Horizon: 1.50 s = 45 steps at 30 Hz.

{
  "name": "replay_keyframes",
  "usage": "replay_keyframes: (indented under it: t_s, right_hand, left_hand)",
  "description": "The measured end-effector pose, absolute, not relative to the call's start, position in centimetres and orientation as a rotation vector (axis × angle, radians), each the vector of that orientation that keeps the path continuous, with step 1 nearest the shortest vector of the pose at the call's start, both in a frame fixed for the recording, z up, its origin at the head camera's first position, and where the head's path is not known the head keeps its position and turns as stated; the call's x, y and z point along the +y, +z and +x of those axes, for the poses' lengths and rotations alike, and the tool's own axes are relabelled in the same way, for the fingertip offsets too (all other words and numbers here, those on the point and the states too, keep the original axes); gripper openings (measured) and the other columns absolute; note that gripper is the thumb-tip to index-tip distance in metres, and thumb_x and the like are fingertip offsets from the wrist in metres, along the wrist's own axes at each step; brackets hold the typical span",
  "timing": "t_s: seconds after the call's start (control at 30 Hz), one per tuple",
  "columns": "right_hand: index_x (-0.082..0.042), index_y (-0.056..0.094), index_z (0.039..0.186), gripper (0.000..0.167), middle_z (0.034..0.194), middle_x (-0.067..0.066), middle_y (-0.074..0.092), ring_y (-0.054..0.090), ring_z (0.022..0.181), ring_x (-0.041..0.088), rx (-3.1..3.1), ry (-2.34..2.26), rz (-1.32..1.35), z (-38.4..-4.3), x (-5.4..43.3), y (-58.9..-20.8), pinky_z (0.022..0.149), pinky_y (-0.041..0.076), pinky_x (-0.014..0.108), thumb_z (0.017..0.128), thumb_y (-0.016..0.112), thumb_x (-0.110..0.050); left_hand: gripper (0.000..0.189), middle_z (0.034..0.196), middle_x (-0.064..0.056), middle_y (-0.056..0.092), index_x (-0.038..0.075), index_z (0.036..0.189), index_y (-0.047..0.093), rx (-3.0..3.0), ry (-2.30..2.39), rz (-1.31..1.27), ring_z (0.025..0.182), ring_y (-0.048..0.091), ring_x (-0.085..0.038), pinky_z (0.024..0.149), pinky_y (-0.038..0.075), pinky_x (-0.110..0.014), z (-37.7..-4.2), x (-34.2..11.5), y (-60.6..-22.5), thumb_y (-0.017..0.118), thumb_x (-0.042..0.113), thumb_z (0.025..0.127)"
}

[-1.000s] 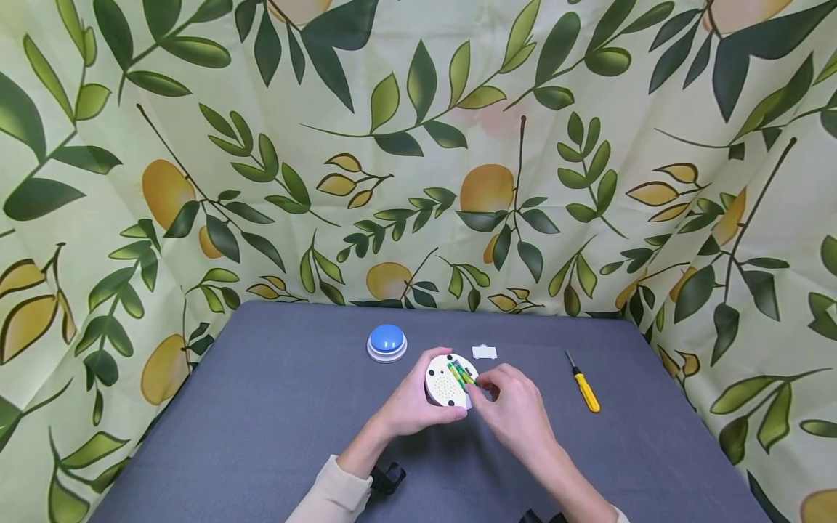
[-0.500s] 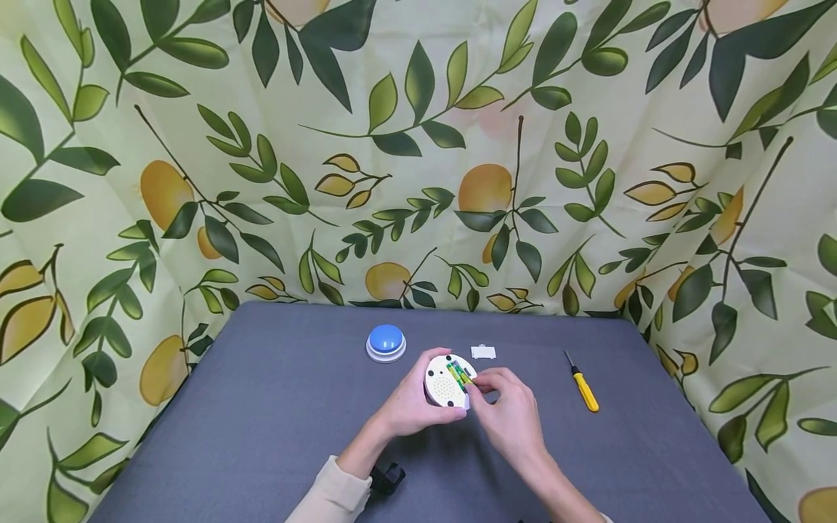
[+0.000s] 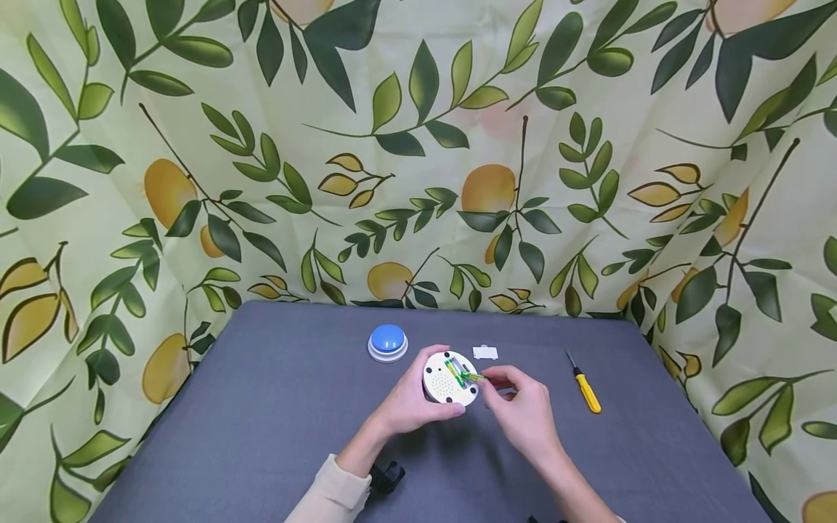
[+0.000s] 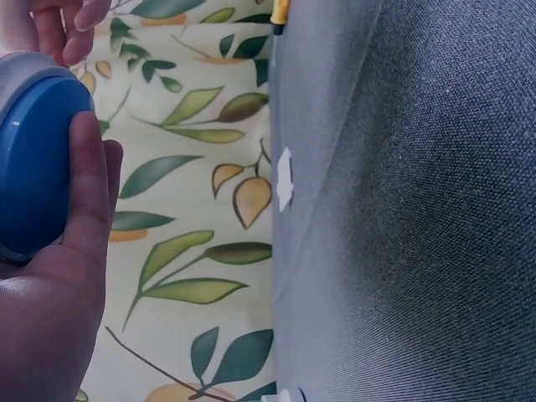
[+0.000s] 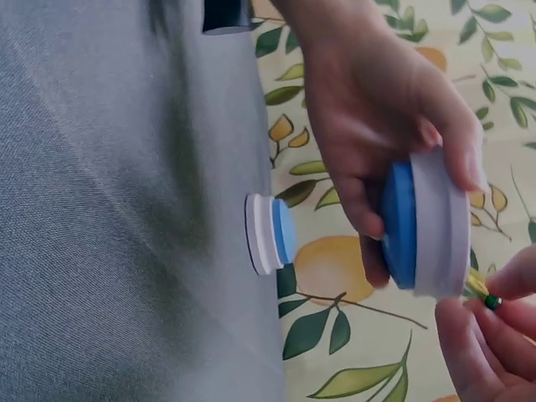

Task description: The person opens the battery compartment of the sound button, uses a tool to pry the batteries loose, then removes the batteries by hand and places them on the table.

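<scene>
White device (image 3: 441, 383) (blue-topped) occupies left grip (image 3: 410, 403); right grip (image 3: 523, 410) pinches battery (image 3: 475, 377).

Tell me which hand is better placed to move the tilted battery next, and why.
The right hand, most likely: it pinches the outer end of the green-and-yellow battery. The left hand is occupied, gripping the nearer blue-and-white push button.

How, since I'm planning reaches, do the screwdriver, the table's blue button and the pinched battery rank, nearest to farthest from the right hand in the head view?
1. Battery: pinched in the right hand.
2. Screwdriver: on the table, right of that hand.
3. Blue button: on the table, well to the left.
</scene>
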State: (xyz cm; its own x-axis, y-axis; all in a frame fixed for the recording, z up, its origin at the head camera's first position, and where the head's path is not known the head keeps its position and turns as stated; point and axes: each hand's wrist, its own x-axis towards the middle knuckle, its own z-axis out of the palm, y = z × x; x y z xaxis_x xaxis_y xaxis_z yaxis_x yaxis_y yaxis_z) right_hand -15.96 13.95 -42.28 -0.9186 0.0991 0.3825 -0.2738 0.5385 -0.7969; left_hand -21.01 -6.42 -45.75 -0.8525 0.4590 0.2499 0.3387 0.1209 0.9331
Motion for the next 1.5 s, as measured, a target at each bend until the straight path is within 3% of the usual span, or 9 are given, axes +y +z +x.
replay_keyframes:
  t_s: [0.3, 0.8, 1.07, 1.3, 1.5]
  right_hand:
    - [-0.001, 0.072, 0.105, 0.017, 0.096, 0.014, 0.07, 0.072, 0.077, 0.022, -2.307, 1.754, 0.165, -16.7, 15.8, -42.6, 0.071, 0.059, 0.029, 0.088, 0.076, 0.001]
    - [0.007, 0.068, 0.112, 0.023, 0.099, 0.02, 0.071, 0.074, 0.079, 0.024, -2.332, 1.858, 0.062, -19.0, 18.4, -44.2, 0.077, 0.06, 0.033, 0.092, 0.074, -0.004]
    - [0.013, 0.063, 0.118, 0.029, 0.101, 0.022, 0.07, 0.073, 0.078, 0.02, -2.304, 2.023, -0.123, -21.3, 19.5, -46.0, 0.083, 0.058, 0.045, 0.095, 0.07, -0.002]
    - [0.015, 0.062, 0.119, 0.028, 0.105, 0.029, 0.068, 0.072, 0.077, 0.019, -2.352, 2.05, -0.224, -23.4, 20.6, -47.6, 0.08, 0.059, 0.041, 0.096, 0.067, 0.0]
    - [0.015, 0.063, 0.112, 0.021, 0.094, 0.024, 0.069, 0.069, 0.074, 0.018, -2.444, 1.978, -0.245, -24.7, 20.8, -48.5, 0.073, 0.06, 0.036, 0.095, 0.067, 0.003]
  left_hand:
    - [0.09, 0.13, 0.001, 0.055, 0.022, 0.15, 0.038, 2.274, 1.858, 0.814, 0.112, 0.057, -0.016, 0.098, 0.042, -0.032, -21.1, -6.6, -45.8, 0.089, 0.024, 0.076]
    - [0.09, 0.129, -0.001, 0.056, 0.019, 0.15, 0.038, 2.269, 1.873, 0.834, 0.11, 0.057, -0.017, 0.097, 0.042, -0.031, -21.1, -6.5, -45.5, 0.088, 0.022, 0.075]
    - [0.089, 0.13, 0.001, 0.055, 0.02, 0.149, 0.039, 2.273, 1.862, 0.818, 0.111, 0.057, -0.016, 0.099, 0.042, -0.033, -21.2, -6.6, -45.5, 0.089, 0.022, 0.075]
    - [0.089, 0.13, 0.0, 0.055, 0.019, 0.149, 0.04, 2.271, 1.872, 0.827, 0.111, 0.057, -0.016, 0.099, 0.042, -0.032, -21.2, -6.6, -45.6, 0.089, 0.021, 0.075]
    - [0.089, 0.13, 0.001, 0.055, 0.02, 0.149, 0.039, 2.271, 1.864, 0.83, 0.111, 0.057, -0.016, 0.099, 0.042, -0.032, -21.2, -6.6, -45.6, 0.089, 0.021, 0.075]
